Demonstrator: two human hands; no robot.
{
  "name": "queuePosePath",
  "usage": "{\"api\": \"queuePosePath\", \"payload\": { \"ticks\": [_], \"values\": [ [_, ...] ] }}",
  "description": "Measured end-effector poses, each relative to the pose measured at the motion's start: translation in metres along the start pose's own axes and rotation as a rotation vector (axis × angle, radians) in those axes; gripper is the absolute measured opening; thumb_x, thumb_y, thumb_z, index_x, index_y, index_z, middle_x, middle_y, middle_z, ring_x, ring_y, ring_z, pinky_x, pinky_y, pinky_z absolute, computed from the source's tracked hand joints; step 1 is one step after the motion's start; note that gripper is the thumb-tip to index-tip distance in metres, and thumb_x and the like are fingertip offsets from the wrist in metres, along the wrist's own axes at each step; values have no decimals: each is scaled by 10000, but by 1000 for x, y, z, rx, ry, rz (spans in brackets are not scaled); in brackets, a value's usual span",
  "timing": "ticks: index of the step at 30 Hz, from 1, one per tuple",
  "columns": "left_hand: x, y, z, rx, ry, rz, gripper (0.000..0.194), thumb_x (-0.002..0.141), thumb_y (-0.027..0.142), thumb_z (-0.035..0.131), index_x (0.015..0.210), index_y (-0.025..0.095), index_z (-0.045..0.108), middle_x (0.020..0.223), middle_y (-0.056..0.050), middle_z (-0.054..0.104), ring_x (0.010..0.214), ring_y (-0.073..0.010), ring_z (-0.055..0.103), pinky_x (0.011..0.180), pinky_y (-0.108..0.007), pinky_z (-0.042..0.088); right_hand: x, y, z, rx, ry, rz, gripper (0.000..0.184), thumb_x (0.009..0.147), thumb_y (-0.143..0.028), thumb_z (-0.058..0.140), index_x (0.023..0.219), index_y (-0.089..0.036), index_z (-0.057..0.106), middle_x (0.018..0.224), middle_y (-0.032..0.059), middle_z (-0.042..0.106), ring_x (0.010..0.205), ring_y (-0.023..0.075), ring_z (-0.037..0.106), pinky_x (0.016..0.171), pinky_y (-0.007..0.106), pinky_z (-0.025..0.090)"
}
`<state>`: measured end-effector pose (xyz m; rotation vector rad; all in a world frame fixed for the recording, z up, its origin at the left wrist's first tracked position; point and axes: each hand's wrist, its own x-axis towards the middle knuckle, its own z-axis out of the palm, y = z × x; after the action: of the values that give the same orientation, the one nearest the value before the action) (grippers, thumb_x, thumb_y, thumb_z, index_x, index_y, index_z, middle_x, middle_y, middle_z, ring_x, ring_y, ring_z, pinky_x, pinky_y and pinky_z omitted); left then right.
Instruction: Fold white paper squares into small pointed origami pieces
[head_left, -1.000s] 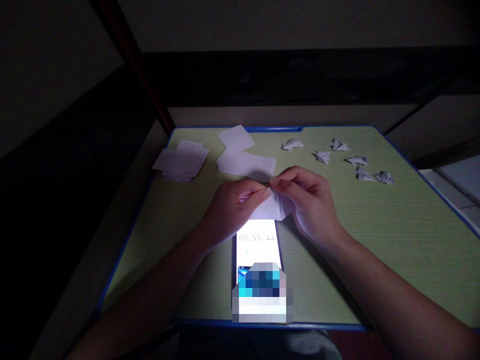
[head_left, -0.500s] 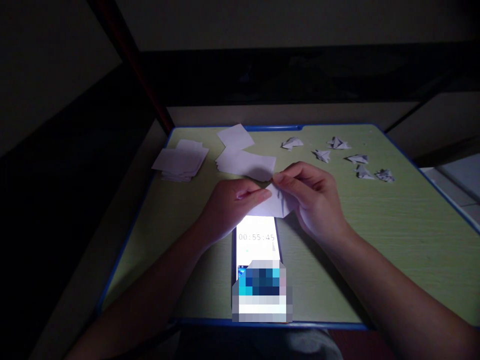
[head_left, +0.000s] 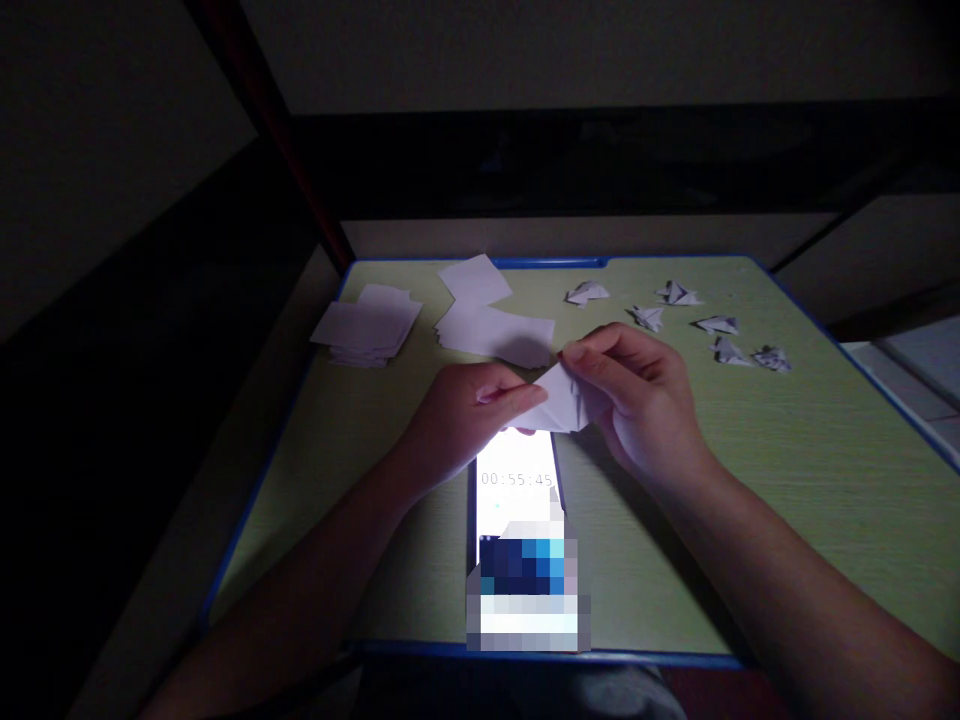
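A small sheet of white paper [head_left: 561, 398], partly folded, is held between my two hands above the top end of a lit phone. My left hand [head_left: 480, 410] pinches its left side, thumb on top and the other fingers mostly underneath. On the other side my right hand [head_left: 637, 400] grips the paper's upper right edge between thumb and forefinger. A slanting fold line shows near the right hand. The phone [head_left: 516, 500] lies face up and reads 00:55:45; its lower part is blurred out.
Loose white sheets [head_left: 495, 335] lie beyond my hands, and a stack of paper [head_left: 367, 325] sits at the far left. Several folded paper pieces [head_left: 679, 293] are scattered at the back right. The pale green table [head_left: 810, 480] has a blue rim.
The paper's near left part shows more of its folded face, and both hands have shifted slightly to the right. The whole view has moved a little.
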<state>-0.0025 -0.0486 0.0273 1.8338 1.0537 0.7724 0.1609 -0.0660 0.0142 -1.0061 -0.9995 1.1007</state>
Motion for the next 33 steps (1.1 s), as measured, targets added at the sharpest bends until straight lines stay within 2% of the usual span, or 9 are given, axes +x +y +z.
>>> {"api": "queuePosePath", "payload": {
  "ticks": [7, 13, 19, 27, 30, 33],
  "values": [
    [0, 1, -1, 36, 29, 7, 276, 797, 313, 614, 584, 138, 598, 505, 41, 522, 484, -69, 442, 469, -208, 309, 1, -1, 0, 32, -19, 11, 106, 721, -188, 723, 638, -208, 661, 566, -39, 595, 490, 88, 482, 451, 240, 304],
    [-1, 3, -1, -59, -43, -93, 243, 819, 315, 601, 673, 130, 663, 609, -31, 694, 541, -103, 601, 500, -205, 403, 2, -5, 0, 33, 13, 21, 102, 704, -192, 720, 628, -203, 652, 566, -32, 605, 483, 93, 492, 440, 240, 321],
    [-1, 6, 0, -112, -30, -158, 217, 810, 297, 612, 688, 125, 664, 625, -60, 720, 552, -129, 657, 502, -208, 459, 5, -12, -2, 9, 53, 7, 125, 684, -204, 722, 599, -207, 631, 561, -24, 585, 474, 97, 477, 430, 245, 320],
    [-1, 8, 1, -227, -17, -171, 206, 819, 276, 596, 684, 127, 643, 694, -74, 736, 561, -134, 687, 490, -201, 490, 10, -23, -7, 34, 135, -37, 154, 688, -160, 713, 572, -218, 631, 557, -19, 561, 478, 99, 448, 427, 243, 299],
    [0, 4, -1, -212, -10, -158, 206, 819, 265, 593, 680, 124, 646, 688, -69, 731, 551, -121, 678, 499, -198, 490, 16, -32, -15, 77, 219, -53, 163, 697, -137, 679, 557, -210, 636, 559, -11, 560, 489, 102, 461, 447, 253, 322],
    [3, -2, -5, -238, 51, -157, 189, 815, 258, 594, 693, 122, 643, 690, -64, 728, 553, -120, 676, 512, -201, 493, 19, -36, -22, 120, 297, -126, 207, 726, -108, 638, 546, -209, 630, 590, -12, 547, 541, 94, 475, 512, 259, 369]
  ]
}}
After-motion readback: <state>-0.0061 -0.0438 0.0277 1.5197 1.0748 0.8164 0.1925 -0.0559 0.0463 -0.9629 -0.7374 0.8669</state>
